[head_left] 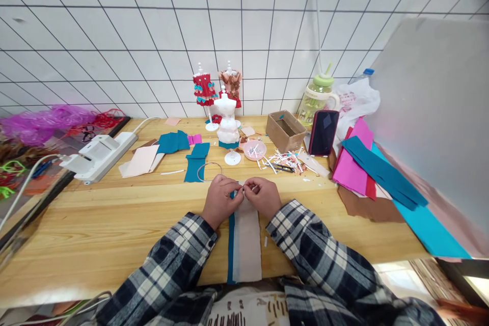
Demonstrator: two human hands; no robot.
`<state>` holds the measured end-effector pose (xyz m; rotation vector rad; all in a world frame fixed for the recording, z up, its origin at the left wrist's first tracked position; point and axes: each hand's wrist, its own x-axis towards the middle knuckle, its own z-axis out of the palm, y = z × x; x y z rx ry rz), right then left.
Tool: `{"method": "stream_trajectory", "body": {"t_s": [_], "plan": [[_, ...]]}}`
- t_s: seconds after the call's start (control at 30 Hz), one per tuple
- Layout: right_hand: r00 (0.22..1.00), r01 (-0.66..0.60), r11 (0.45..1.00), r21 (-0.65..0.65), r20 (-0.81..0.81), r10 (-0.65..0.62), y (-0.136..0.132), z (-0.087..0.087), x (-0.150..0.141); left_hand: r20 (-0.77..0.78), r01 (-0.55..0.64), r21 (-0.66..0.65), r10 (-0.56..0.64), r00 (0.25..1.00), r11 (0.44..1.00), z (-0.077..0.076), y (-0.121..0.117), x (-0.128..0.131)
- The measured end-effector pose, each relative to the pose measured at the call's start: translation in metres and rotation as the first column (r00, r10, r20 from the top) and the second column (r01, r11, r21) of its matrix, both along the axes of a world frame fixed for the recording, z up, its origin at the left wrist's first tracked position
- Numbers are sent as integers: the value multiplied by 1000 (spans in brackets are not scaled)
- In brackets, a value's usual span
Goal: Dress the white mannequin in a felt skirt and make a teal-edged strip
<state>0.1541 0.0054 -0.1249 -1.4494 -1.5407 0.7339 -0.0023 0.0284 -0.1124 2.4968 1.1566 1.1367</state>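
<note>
A long strip of pale pink fabric (250,244) lies toward me, with a teal fabric strip (231,252) along its left side and a whitish band between them. Over its far end, my left hand (223,197) is closed in a pinch. My right hand (264,196) is also closed, its thumb and forefinger pressed together. The fingertips of both hands nearly meet, and what they hold there is too small to make out. Just beyond the left hand, a thin ring (209,164) rests partly on a teal fabric piece (195,163).
Dress forms stand behind, a white one (228,122) in front. A pink dish (254,150), paper scraps, a cutter (283,168), a cardboard box (286,130), a phone (323,132) and a jar (317,99) are right. Fabrics (355,163) lie far right; a power strip (105,155) left.
</note>
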Motion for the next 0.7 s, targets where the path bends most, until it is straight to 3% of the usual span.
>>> {"method": "stream_trajectory", "body": {"t_s": [0.27,0.5,0.7], "plan": [[993,-100,994,-39,-71,97,1,-2,5,-8,-34,29,34,999,999,-4,6,-2],[958,-94,991,93,281,65,-2,5,9,-48,15,17,-14,999,1000,-2,5,-2],[920,-97,995,31,384,78,-6,11,7,-51,7,-2,-7,999,1000,0,3,-1]]}}
